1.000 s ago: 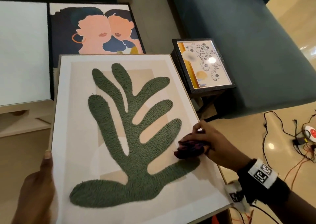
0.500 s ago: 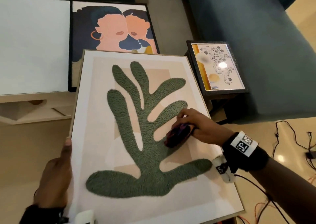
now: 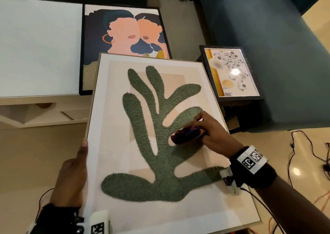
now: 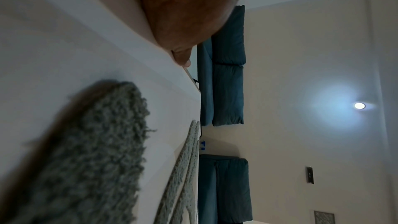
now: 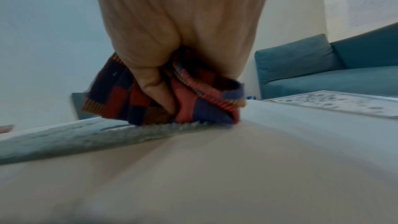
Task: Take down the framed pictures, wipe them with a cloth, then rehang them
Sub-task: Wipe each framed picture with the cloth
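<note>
Our right hand (image 3: pixel 213 133) with bunched cloth (image 3: pixel 186 134) moved up framed leaf picture (image 3: pixel 110 162): from low beside bottom right lobe, to middle right lobe. Our left hand (image 3: pixel 71 176) came further into head view, wrist band now showing. Head view swung; floor cables mostly gone from sight.
</note>
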